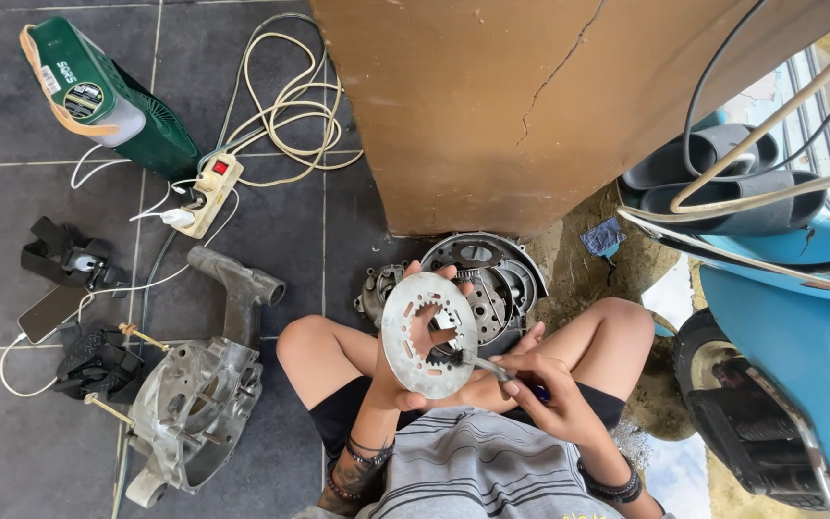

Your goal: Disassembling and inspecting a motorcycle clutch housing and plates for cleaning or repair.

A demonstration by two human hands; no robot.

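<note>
My left hand (405, 370) holds up a flat round metal disc (415, 332) with a toothed centre hole and slots around the rim. My right hand (535, 384) grips a thin brush-like tool (480, 363) whose tip touches the disc's inner edge. Both hands are over my lap as I squat. Behind the disc, on the floor, lies a round engine cover (497, 279) with a finned part inside.
An aluminium engine casing (199, 404) with studs lies at the lower left. A power strip (206, 192) with cream cable, a green box-shaped device (108, 96), a phone (50, 312) and black straps are on the tiles. A brown wall column stands ahead, a blue scooter (799, 336) at right.
</note>
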